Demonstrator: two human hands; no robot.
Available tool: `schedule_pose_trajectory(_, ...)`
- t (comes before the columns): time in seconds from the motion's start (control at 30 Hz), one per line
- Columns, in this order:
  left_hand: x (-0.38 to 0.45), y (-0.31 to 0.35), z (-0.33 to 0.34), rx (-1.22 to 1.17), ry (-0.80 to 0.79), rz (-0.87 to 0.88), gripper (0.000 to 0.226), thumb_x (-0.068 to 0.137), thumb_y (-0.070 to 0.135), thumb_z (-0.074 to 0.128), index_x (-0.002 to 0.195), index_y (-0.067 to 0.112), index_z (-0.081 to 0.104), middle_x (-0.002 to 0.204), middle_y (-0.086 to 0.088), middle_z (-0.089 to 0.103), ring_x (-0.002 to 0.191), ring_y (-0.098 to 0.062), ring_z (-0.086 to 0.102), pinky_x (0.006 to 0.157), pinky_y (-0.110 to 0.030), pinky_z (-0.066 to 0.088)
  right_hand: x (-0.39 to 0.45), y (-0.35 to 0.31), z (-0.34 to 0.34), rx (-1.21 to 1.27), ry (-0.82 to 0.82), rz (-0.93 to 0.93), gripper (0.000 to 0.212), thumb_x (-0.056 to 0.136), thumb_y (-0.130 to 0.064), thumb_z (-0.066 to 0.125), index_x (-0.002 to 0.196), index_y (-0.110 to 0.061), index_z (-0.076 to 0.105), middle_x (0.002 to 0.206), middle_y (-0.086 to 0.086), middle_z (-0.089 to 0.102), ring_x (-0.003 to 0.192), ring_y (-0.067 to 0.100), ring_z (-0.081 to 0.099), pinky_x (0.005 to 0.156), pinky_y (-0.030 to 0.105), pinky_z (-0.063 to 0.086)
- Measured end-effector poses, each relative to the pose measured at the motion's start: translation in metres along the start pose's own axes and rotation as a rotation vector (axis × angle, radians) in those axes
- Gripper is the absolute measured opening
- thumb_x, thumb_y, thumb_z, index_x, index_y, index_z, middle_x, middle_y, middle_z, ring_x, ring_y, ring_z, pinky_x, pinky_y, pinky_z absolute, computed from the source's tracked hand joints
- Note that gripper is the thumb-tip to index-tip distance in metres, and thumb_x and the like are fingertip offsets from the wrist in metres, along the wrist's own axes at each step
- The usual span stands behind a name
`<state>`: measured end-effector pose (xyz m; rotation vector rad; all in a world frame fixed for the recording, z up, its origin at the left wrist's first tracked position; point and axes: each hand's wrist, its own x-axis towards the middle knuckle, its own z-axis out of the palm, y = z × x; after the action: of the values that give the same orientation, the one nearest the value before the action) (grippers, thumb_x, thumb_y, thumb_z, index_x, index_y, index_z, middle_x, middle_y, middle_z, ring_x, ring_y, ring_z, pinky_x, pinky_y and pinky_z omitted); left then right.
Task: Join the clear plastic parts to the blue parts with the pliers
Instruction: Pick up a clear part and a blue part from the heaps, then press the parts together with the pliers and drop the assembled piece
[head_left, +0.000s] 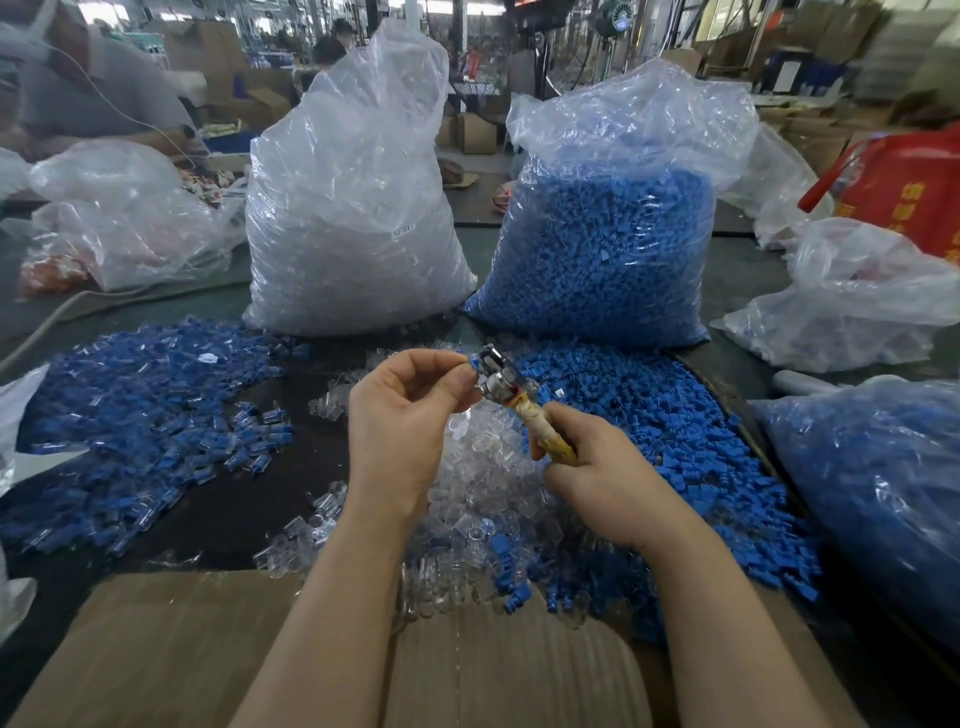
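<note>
**Pressing a blue part in the plier head, mid-air over the piles**

Left hand (402, 415) raised above the table, fingers curled, thumb and fingertips pinching a small blue plastic part (471, 361) right at the metal head of the pliers (497, 371). Whether a clear piece is already seated on it: too small to tell. Right hand (597, 470) wraps the worn yellow-taped plier handle, fingers closed round it, tool angled up and left toward the pinch.

Doing it well, as I judge it: keep the part square in the head before squeezing, fingertips clear of the metal, squeeze firm and even so the join seats straight rather than crooked.

Stock nearby: loose heap of clear plastic parts (483, 483) directly under both hands; loose heap of blue plastic parts (675, 441) just right of it. Spread of what look like joined blue-and-clear pieces (140, 410) on the left of the dark table (249, 499).

Around: tall clear bag of clear parts (353, 208) and clear bag of blue parts (608, 244) standing behind, another blue-filled bag (872, 488) at right edge, flat brown cardboard (218, 649) at the near edge. Red bag (904, 187) far right. Nothing blocks the hands; the piles crowd close, so a dropped part would be lost among them.
</note>
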<state>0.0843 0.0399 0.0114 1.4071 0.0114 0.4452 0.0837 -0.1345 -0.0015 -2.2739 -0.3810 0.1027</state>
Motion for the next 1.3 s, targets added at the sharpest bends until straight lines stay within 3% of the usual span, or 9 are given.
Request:
schedule_pose_trajectory(0.27,0.012,-0.001,-0.028,0.063,0.098,-0.138,0.011,0.079,0.006,0.077,0.085,0.014,0.075,0.077,-0.003,0.076,0.072,-0.015,0.074,0.067,-0.021,0.056,0.003,0.006,0.000,0.001,0.004,0.041,0.016,0.083,-0.015,0.057,0.088,-0.027,0.048,0.069,-0.004,0.047,0.056,0.014,0.043,0.056,0.033,0.036)
schedule_pose_trajectory(0.4,0.024,-0.014,-0.086,0.451,0.433,-0.209,0.013,0.081,0.012,0.079,0.083,0.025,0.074,0.076,0.001,0.075,0.079,-0.016,0.073,0.083,-0.035,0.058,0.005,0.018,-0.007,-0.020,0.142,0.157,0.014,0.093,-0.028,0.055,0.086,-0.030,0.044,0.074,-0.003,0.053,0.061,0.018,0.048,0.061,0.037,0.040)
schedule_pose_trajectory(0.53,0.021,-0.023,-0.121,0.890,0.630,-0.225,0.016,0.085,0.013,0.073,0.100,0.010,0.078,0.101,-0.013,0.075,0.092,-0.027,0.066,0.088,-0.040,0.051,0.006,0.028,-0.014,-0.328,0.229,0.323,0.008,0.098,-0.044,0.045,0.100,-0.037,0.040,0.087,-0.009,0.059,0.083,0.024,0.054,0.081,0.041,0.035)
schedule_pose_trajectory(0.63,0.020,-0.025,-0.124,0.970,0.666,-0.221,0.017,0.090,0.007,0.067,0.103,0.004,0.076,0.106,-0.019,0.072,0.095,-0.036,0.065,0.083,-0.044,0.052,0.003,0.032,-0.016,-0.336,0.286,0.382,0.004,0.098,-0.036,0.046,0.100,-0.033,0.045,0.081,-0.004,0.059,0.072,0.022,0.058,0.070,0.039,0.048)
schedule_pose_trajectory(0.77,0.021,-0.025,-0.125,1.026,0.676,-0.246,0.022,0.092,0.005,0.063,0.111,0.004,0.073,0.112,-0.024,0.069,0.103,-0.045,0.062,0.088,-0.053,0.052,0.001,0.032,-0.018,-0.379,0.258,0.436,0.011,0.093,-0.031,0.053,0.084,-0.026,0.050,0.075,0.001,0.060,0.066,0.023,0.058,0.058,0.034,0.047)
schedule_pose_trajectory(0.93,0.023,-0.019,-0.112,1.162,0.524,-0.174,0.027,0.092,0.011,0.063,0.117,0.007,0.070,0.119,-0.026,0.060,0.108,-0.045,0.056,0.091,-0.050,0.046,0.005,0.029,-0.012,-0.401,0.166,0.474,0.017,0.091,-0.032,0.060,0.081,-0.020,0.054,0.073,0.004,0.061,0.064,0.022,0.059,0.053,0.030,0.042)
schedule_pose_trajectory(1.07,0.027,-0.009,-0.089,1.049,0.219,-0.193,0.007,0.089,0.025,0.069,0.087,0.030,0.072,0.090,0.003,0.069,0.085,-0.020,0.061,0.077,-0.036,0.048,0.007,0.025,-0.007,-0.477,0.137,0.485,0.018,0.089,-0.033,0.063,0.081,-0.021,0.053,0.074,0.003,0.059,0.065,0.020,0.058,0.053,0.028,0.041)
schedule_pose_trajectory(1.13,0.026,-0.012,-0.081,1.082,0.032,-0.279,0.005,0.089,0.028,0.068,0.090,0.031,0.071,0.081,0.012,0.064,0.075,-0.011,0.058,0.073,-0.031,0.045,0.007,0.022,-0.005,-0.524,0.162,0.483,0.020,0.089,-0.033,0.063,0.079,-0.021,0.051,0.073,0.002,0.058,0.062,0.019,0.056,0.050,0.027,0.038)
schedule_pose_trajectory(1.3,0.026,-0.025,-0.071,1.242,-0.188,-0.367,0.030,0.094,0.019,0.058,0.123,0.022,0.066,0.116,-0.005,0.067,0.095,-0.023,0.064,0.084,-0.034,0.052,0.007,0.019,0.004,-0.617,0.192,0.483,0.019,0.088,-0.027,0.062,0.077,-0.021,0.047,0.071,0.000,0.054,0.058,0.017,0.049,0.045,0.026,0.030)
